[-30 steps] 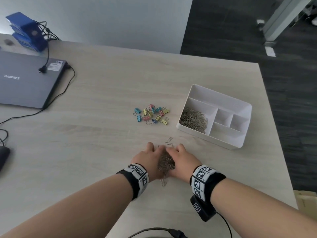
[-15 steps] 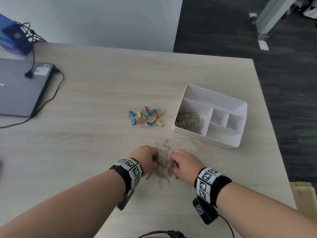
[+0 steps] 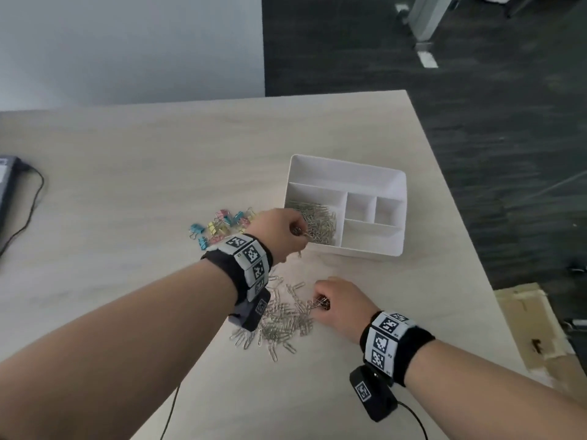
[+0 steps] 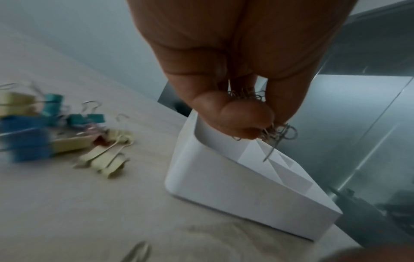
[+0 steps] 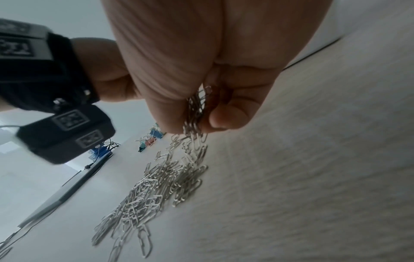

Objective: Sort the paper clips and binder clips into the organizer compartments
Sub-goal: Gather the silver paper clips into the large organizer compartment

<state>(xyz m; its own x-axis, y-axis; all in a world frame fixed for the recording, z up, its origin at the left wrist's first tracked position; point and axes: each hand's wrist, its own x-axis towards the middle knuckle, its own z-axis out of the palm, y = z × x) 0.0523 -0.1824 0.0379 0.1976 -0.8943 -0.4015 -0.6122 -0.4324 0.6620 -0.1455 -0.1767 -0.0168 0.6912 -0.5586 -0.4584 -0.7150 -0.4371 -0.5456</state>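
A white organizer (image 3: 346, 173) stands on the table, its large left compartment holding silver paper clips (image 3: 320, 222). My left hand (image 3: 279, 231) hovers at the organizer's near left corner and grips a bunch of paper clips (image 4: 273, 133) in curled fingers. My right hand (image 3: 336, 301) sits at the right edge of the loose paper clip pile (image 3: 282, 315) and pinches a bunch of clips (image 5: 195, 113) lifted from it. Coloured binder clips (image 3: 219, 225) lie in a cluster left of the organizer, partly hidden by my left wrist.
A laptop corner (image 3: 4, 176) with a black cable (image 3: 30, 214) lies at the table's left edge. The table's right edge (image 3: 451, 198) runs just beyond the organizer, with dark floor and a cardboard box (image 3: 533, 331) past it.
Both hands were gathering the pile together. Now my left hand has lifted a bunch of clips and moved up to the organizer, while my right hand stays at the pile holding clips.
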